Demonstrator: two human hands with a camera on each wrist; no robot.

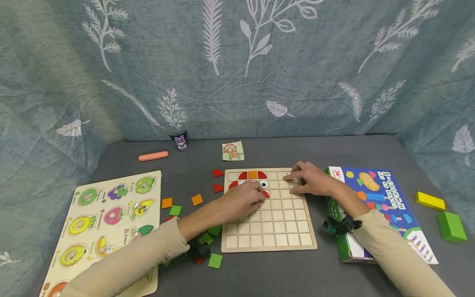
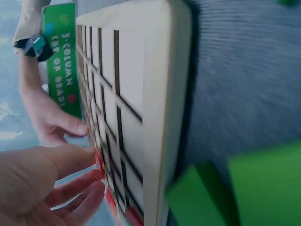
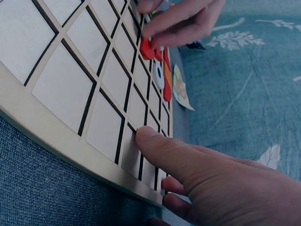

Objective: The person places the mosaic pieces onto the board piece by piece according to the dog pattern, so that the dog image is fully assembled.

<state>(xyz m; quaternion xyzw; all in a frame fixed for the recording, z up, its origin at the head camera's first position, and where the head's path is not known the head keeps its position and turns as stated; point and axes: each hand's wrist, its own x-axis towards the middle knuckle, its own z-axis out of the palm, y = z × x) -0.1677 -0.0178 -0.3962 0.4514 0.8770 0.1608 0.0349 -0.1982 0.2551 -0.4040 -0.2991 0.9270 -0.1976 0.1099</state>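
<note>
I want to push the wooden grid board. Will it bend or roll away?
Probably neither. The board looks like thick, flat wood, so likely stiff. Lying flat on the grey cloth, it would likely slide, not roll. The right hand resting on it suggests it shifts easily.

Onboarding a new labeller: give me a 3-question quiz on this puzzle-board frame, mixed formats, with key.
1. True or false: the right hand rests on the grid board near its far right corner.
2. Multiple choice: the left hand has its fingertips at
A. the fruit peg puzzle
B. a red piece in the board's upper rows
C. the yellow block
3. Fill in: the book-like box under the right forearm lies to the ____ of the board.

Key: 1 true; 2 B; 3 right. Whether the left hand pinches the red piece or only presses it cannot be told from these views.
</note>
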